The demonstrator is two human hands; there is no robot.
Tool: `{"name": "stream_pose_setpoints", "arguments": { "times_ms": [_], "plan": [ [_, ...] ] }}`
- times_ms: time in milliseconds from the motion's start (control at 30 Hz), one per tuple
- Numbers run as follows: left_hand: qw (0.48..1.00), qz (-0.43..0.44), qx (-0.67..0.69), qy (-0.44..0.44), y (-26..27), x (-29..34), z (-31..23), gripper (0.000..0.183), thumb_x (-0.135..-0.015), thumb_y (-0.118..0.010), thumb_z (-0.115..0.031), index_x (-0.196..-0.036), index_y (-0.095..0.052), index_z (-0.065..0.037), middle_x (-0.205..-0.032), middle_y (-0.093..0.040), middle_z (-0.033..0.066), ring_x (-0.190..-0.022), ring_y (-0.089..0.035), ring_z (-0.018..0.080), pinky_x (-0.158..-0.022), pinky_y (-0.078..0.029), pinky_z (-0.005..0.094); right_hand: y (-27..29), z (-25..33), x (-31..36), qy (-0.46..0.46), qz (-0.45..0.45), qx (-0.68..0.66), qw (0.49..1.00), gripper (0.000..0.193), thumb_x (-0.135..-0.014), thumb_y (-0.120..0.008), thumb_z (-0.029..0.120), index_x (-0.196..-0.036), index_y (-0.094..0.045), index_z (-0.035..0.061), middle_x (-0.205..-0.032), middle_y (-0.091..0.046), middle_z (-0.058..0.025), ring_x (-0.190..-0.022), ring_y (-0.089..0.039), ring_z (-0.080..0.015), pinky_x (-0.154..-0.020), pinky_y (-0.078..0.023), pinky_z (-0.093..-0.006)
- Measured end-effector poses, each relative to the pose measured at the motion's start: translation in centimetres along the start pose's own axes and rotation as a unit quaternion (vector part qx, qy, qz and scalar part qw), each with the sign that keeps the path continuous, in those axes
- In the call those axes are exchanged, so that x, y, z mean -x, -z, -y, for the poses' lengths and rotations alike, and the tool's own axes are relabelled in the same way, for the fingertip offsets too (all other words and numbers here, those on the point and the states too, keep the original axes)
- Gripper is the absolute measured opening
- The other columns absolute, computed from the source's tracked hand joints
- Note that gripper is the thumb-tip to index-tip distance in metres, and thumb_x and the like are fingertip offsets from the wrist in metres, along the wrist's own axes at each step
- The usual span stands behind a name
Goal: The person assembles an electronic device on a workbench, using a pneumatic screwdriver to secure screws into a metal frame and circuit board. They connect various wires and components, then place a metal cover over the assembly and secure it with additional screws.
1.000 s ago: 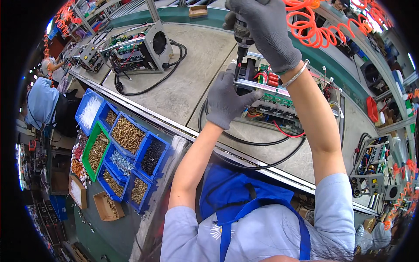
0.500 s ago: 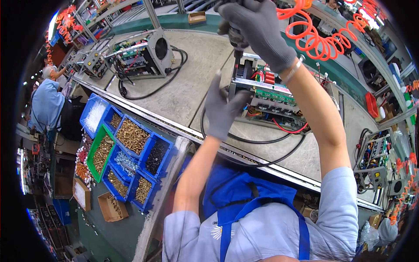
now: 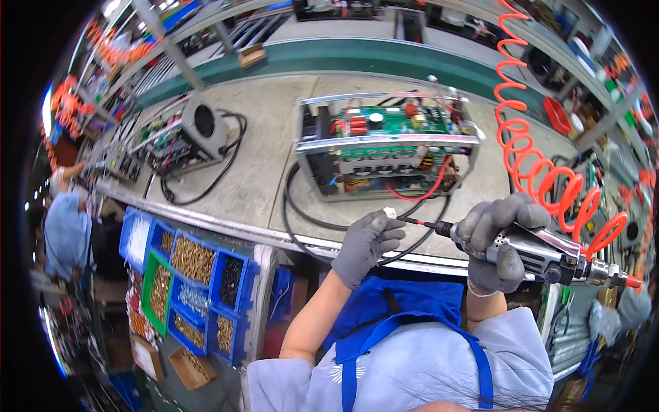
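Note:
My right hand, in a grey glove, is wrapped round a silver air screwdriver held almost level, its bit pointing left. My left hand, gloved too, is closed with thumb and forefinger pinching a small white piece at the end of the dark bit. Whether the piece sits on the bit I cannot tell. Beyond both hands stands an open metal chassis with a green circuit board and red and black wires, apart from the screwdriver.
A coiled orange air hose hangs on the right. A black cable loops before the chassis. A second unit stands on the bench at left. Blue bins and a green bin of small fasteners lie left. Another person stands far left.
The screwdriver came down from above the chassis to the near right and turned level. My left hand drew back from the chassis and now pinches the white piece. The view has shifted.

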State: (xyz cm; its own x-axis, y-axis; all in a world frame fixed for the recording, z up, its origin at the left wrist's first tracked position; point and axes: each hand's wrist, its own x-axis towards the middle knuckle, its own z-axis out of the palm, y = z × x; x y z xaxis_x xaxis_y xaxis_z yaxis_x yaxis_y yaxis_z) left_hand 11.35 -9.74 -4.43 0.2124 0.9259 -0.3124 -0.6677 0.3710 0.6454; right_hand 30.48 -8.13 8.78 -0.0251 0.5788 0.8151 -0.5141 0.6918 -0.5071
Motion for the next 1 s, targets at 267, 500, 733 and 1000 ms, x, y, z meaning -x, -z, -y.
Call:
{"name": "stream_pose_setpoints", "arguments": {
  "times_ms": [267,500,733,1000],
  "plan": [
    [0.995,0.043,-0.094,0.012,-4.2,-3.5,1.8,0.036,-0.097,-0.062,-0.032,-0.112,-0.06,0.0,-0.088,-0.063,0.0056,-0.074,-0.062,0.01,-0.055,-0.049,0.0184,5.1,3.0,1.9,0.049,-0.089,0.016,0.995,0.053,-0.084,-0.074,0.016,-0.132,-0.052,0.0077,-0.108,-0.058,-0.0122,-0.054,-0.054,-0.0135,-0.055,-0.053,-0.0364],
    [0.996,0.047,-0.002,0.077,-5.1,-3.7,1.4,0.034,-0.097,-0.06,-0.04,-0.097,-0.058,-0.006,-0.076,-0.06,0.0027,-0.058,-0.057,0.0056,-0.044,-0.044,0.0177,5.5,2.8,2.2,0.038,-0.112,-0.01,0.993,0.052,-0.084,-0.074,0.016,-0.131,-0.052,0.0084,-0.103,-0.057,-0.012,-0.055,-0.055,-0.0148,-0.053,-0.052,-0.0376],
    [0.998,0.017,-0.035,0.056,-5.9,-3.6,1.7,0.041,-0.094,-0.06,-0.049,-0.093,-0.055,-0.008,-0.068,-0.052,-0.0014,-0.05,-0.048,0.0044,-0.039,-0.036,0.0179,5.2,1.9,2.5,0.015,-0.136,0.004,0.991,0.052,-0.084,-0.076,0.021,-0.13,-0.052,0.0099,-0.098,-0.054,-0.0092,-0.054,-0.054,-0.0139,-0.054,-0.053,-0.035],
    [0.998,-0.008,-0.012,0.068,-8.7,-3.3,1.3,0.04,-0.096,-0.059,-0.047,-0.093,-0.054,-0.008,-0.069,-0.051,-0.0008,-0.05,-0.044,0.0049,-0.039,-0.035,0.0176,5.4,2.4,1.7,0.07,-0.102,0.019,0.992,0.049,-0.085,-0.073,0.016,-0.128,-0.052,0.0082,-0.09,-0.054,-0.0095,-0.044,-0.047,-0.0127,-0.042,-0.047,-0.0327]
  ]
}}
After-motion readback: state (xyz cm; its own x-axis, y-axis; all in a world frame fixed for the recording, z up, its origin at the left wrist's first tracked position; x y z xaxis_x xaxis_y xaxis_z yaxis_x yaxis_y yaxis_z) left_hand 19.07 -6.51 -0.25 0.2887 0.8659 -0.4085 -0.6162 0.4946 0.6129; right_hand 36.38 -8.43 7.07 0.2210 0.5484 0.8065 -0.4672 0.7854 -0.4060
